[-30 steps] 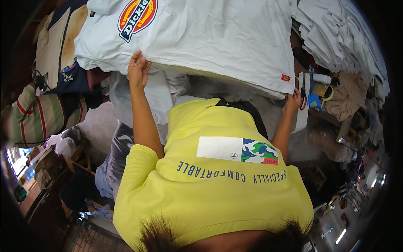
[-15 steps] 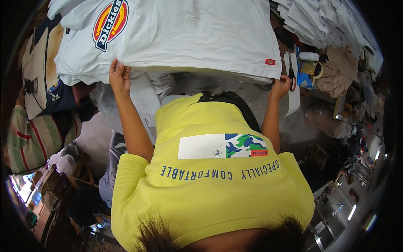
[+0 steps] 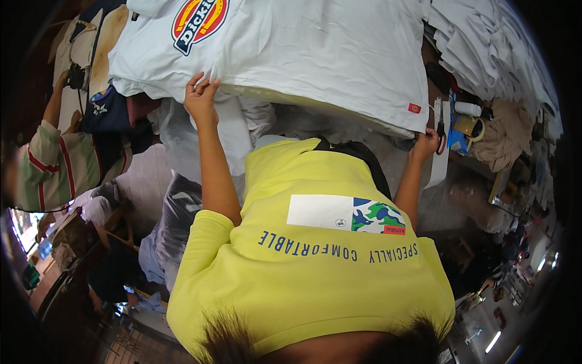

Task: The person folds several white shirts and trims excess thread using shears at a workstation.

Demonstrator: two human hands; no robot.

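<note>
White shirt (image 3: 321,54) lies along the near edge of the worktop (image 3: 431,100); right hand (image 3: 425,144) pinches its corner, left hand (image 3: 201,102) touches the hem (image 3: 321,99) (grip unclear), seemingly to straighten that side.

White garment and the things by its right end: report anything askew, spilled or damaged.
No spill or damage shows on the white garment, only light wrinkles. Beside the right hand, a white strip lies under scissors, its lower end apparently dangling, which looks untidy.
</note>
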